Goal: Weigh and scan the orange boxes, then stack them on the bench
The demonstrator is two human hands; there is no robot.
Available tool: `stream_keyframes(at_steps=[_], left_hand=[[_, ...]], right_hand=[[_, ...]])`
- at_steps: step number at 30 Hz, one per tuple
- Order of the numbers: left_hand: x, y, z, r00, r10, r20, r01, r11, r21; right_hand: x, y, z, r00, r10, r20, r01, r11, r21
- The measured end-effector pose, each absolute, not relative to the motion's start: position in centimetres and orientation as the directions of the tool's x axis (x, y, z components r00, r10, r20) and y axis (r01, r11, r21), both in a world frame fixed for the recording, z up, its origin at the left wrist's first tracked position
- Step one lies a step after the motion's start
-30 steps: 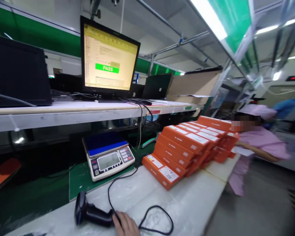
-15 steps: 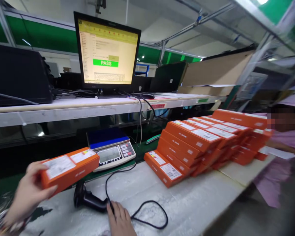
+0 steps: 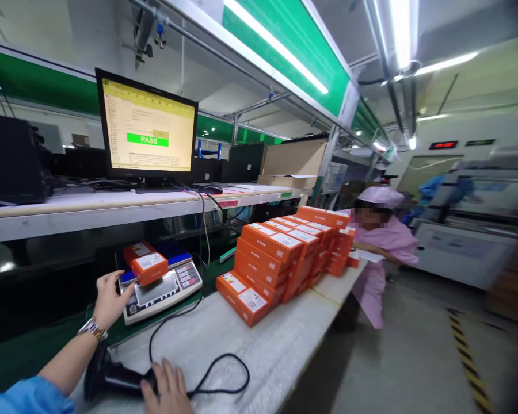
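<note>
My left hand (image 3: 109, 299) is stretched out to the left edge of a white weighing scale (image 3: 162, 292), fingers apart and holding nothing. An orange box (image 3: 146, 264) with white labels lies on the scale's blue platform, just right of my fingertips. My right hand (image 3: 166, 390) lies at the bottom edge, fingers draped over the handle of a black barcode scanner (image 3: 107, 376) that rests on the white table (image 3: 263, 351). The scanner's black cable (image 3: 224, 376) loops to the right of it.
Stacks of orange boxes (image 3: 267, 253) run along the table's right part. A monitor (image 3: 149, 132) showing a green PASS bar stands on the shelf (image 3: 69, 207) above. A co-worker in pink (image 3: 384, 241) leans at the table's far end. The aisle floor (image 3: 414, 356) lies on the right.
My left hand carried the orange box from the left onto the scale and let go of it. My right hand stayed on the scanner. The view swung right.
</note>
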State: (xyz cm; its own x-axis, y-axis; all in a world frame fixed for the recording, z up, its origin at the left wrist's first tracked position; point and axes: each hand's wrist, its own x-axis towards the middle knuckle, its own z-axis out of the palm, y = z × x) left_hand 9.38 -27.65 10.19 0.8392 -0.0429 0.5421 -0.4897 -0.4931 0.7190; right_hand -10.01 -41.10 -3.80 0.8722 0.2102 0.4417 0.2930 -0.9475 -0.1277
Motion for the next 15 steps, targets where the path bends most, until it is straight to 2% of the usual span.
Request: stream_keyframes(at_steps=[2,4,6,8,10,12,15], left_hand=[[8.6,-25.0,8.9,0.811,-0.019,0.585,-0.507,-0.524,0.684],[7.8,-21.8,6.7,0.817,0.026,0.576,-0.481,-0.522,0.705],[6.9,-18.2,4.2,0.849,0.114,0.516,-0.394,-0.514,0.762],[5.9,-14.9,1.8,0.89,0.216,0.401,-0.267,-0.465,0.844],[4.8,-12.3,0.3,0.911,0.269,0.313,-0.192,-0.395,0.898],[3.6,-10.5,-0.4,0.916,0.277,0.289,-0.181,-0.356,0.917],[2.7,-9.3,-0.7,0.921,0.298,0.251,-0.156,-0.309,0.938]], right_hand=[[-9.6,-40.6,-0.5,0.838,0.364,0.406,0.438,-0.893,-0.105],[-8.3,-39.7,2.3,0.841,0.459,0.285,0.505,-0.855,-0.115],[-6.4,-38.3,4.1,0.859,0.501,0.104,0.511,-0.851,-0.122],[-4.6,-36.7,4.7,0.861,0.508,-0.003,0.505,-0.856,-0.11],[-3.7,-35.5,4.8,0.877,0.48,0.01,0.475,-0.866,-0.158],[-3.6,-35.0,5.1,0.889,0.457,0.034,0.45,-0.856,-0.254],[-4.0,-36.2,7.3,0.871,0.49,0.02,0.464,-0.809,-0.361]])
